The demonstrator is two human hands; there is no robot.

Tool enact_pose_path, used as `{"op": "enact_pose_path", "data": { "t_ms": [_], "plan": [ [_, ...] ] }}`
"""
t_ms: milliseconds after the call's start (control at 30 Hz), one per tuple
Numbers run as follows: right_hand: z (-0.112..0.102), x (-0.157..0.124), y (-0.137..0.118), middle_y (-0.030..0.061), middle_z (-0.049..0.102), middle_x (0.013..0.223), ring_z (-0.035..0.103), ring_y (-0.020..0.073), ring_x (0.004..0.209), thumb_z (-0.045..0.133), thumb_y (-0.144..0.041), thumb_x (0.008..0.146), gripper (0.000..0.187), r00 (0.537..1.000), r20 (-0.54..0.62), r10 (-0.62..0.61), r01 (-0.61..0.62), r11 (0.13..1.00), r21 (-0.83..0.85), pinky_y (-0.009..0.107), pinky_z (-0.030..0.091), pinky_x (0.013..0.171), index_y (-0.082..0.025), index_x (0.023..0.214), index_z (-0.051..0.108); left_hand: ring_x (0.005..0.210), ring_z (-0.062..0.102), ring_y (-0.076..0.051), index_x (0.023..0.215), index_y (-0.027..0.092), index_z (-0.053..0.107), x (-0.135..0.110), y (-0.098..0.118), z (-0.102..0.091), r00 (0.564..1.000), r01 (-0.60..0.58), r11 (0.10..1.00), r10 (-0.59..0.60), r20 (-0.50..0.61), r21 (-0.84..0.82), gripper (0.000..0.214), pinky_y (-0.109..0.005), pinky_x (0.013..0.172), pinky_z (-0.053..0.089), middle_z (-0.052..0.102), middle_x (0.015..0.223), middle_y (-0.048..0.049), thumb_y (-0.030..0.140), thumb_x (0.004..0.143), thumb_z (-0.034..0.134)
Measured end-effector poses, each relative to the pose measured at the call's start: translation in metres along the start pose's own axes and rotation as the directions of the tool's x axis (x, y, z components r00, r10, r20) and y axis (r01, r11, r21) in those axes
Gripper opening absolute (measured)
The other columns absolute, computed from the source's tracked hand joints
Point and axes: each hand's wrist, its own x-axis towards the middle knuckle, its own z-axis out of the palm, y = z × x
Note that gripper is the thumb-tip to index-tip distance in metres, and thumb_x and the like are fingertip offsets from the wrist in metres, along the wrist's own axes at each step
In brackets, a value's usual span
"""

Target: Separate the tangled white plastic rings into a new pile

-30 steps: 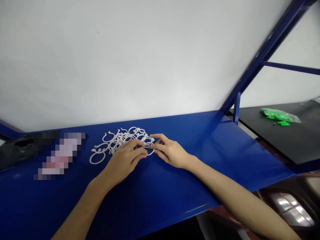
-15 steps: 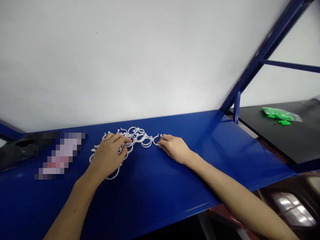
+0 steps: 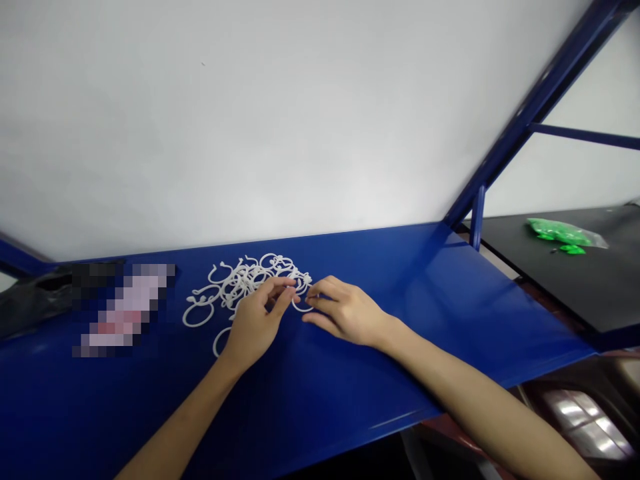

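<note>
Several white curtain rings (image 3: 199,312), some with a gap and small knobbed ends, lie tangled in a pile on the blue tabletop (image 3: 320,400). At the pile's right side, my left hand (image 3: 263,320) has its thumb and index finger pinched at the edge of one white ring (image 3: 302,309). My right hand (image 3: 347,310) is just across from it, palm down with fingers apart, their tips close to that same ring. The left hand partly covers the pile, including a ring (image 3: 217,343) near its wrist.
A black plastic bag (image 3: 30,307) and a blurred-out flat item (image 3: 125,307) are at the left. A white wall (image 3: 300,133) rises behind the table. Blue metal frame bars (image 3: 520,120) stand at the right, beside a black table (image 3: 545,287) with a bag of green pieces (image 3: 565,231).
My left hand has moved right, from over the pile to the ring near my right hand. My right hand's fingers have spread from their grip on that ring, which has shifted slightly left.
</note>
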Motion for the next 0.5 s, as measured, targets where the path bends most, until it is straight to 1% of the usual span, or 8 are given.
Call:
{"op": "enact_pose_path", "data": {
  "t_ms": [67,133,200,233,300,367,433,500],
  "plan": [
    [-0.001,0.000,-0.003,0.0096,0.068,0.107,0.062,0.0203,0.096,0.044,-0.037,0.105,0.034,0.999,-0.043,-0.029,0.028,0.999,-0.025,0.035,0.056,0.087,-0.017,0.105,0.071,0.076,0.069,-0.019,0.104,0.024,0.067,0.000,0.005,-0.004,0.997,0.039,0.992,-0.031,0.073,-0.121,0.035,-0.031,0.066,0.054,0.077,0.088,-0.0026,0.053,0.090,0.055],
    [-0.002,-0.001,-0.005,0.0093,0.068,0.104,0.061,0.0196,0.093,0.047,-0.030,0.105,0.028,0.990,-0.120,-0.074,0.072,0.997,-0.020,0.035,0.056,0.085,-0.016,0.102,0.071,0.076,0.069,-0.018,0.104,0.022,0.067,-0.001,0.010,-0.008,0.991,0.084,0.975,-0.061,0.119,-0.204,0.035,-0.031,0.070,0.056,0.077,0.090,-0.0036,0.052,0.088,0.059],
    [0.000,-0.002,-0.005,0.0098,0.067,0.106,0.062,0.0191,0.094,0.052,-0.026,0.103,0.020,0.971,-0.215,-0.106,0.115,0.993,0.030,0.035,0.057,0.085,-0.016,0.103,0.069,0.076,0.069,-0.017,0.106,0.021,0.067,-0.003,0.014,-0.010,0.985,0.131,0.958,-0.097,0.142,-0.257,0.036,-0.031,0.071,0.057,0.077,0.091,-0.0043,0.050,0.086,0.062],
    [0.001,-0.003,-0.006,0.0105,0.065,0.110,0.062,0.0183,0.093,0.054,-0.024,0.102,0.017,0.959,-0.269,-0.089,0.113,0.991,0.074,0.034,0.057,0.085,-0.016,0.106,0.068,0.077,0.070,-0.017,0.107,0.020,0.067,-0.003,0.015,-0.011,0.984,0.146,0.949,-0.109,0.144,-0.279,0.036,-0.030,0.071,0.058,0.077,0.091,-0.0045,0.049,0.085,0.064],
    [0.004,-0.004,-0.008,0.0118,0.060,0.118,0.063,0.0159,0.089,0.058,-0.024,0.099,0.016,0.924,-0.381,0.030,0.051,0.978,0.200,0.033,0.058,0.083,-0.018,0.113,0.063,0.078,0.070,-0.017,0.107,0.020,0.068,-0.005,0.017,-0.010,0.983,0.157,0.932,-0.117,0.138,-0.326,0.037,-0.030,0.072,0.059,0.077,0.091,-0.0048,0.049,0.083,0.067],
    [0.009,-0.003,-0.009,0.0109,0.058,0.118,0.064,0.0139,0.084,0.062,-0.025,0.097,0.021,0.876,-0.440,0.200,-0.034,0.933,0.358,0.033,0.059,0.081,-0.020,0.117,0.059,0.078,0.071,-0.017,0.105,0.020,0.068,-0.006,0.018,-0.010,0.986,0.151,0.916,-0.112,0.124,-0.371,0.036,-0.029,0.072,0.059,0.078,0.092,-0.0050,0.048,0.082,0.070],
    [0.015,-0.003,-0.010,0.0072,0.064,0.108,0.066,0.0137,0.082,0.063,-0.026,0.096,0.024,0.857,-0.405,0.318,-0.087,0.865,0.495,0.031,0.059,0.080,-0.020,0.118,0.057,0.077,0.071,-0.016,0.103,0.021,0.069,-0.006,0.019,-0.009,0.990,0.131,0.906,-0.099,0.101,-0.403,0.034,-0.029,0.072,0.060,0.078,0.093,-0.0050,0.047,0.082,0.070],
    [0.019,-0.003,-0.009,0.0036,0.069,0.095,0.068,0.0135,0.081,0.061,-0.027,0.098,0.019,0.871,-0.319,0.374,-0.130,0.802,0.583,0.028,0.058,0.076,-0.020,0.116,0.057,0.076,0.071,-0.016,0.102,0.021,0.069,-0.006,0.020,-0.009,0.992,0.114,0.911,-0.086,0.088,-0.397,0.032,-0.029,0.073,0.060,0.078,0.094,-0.0046,0.046,0.082,0.070]
  ]
}}
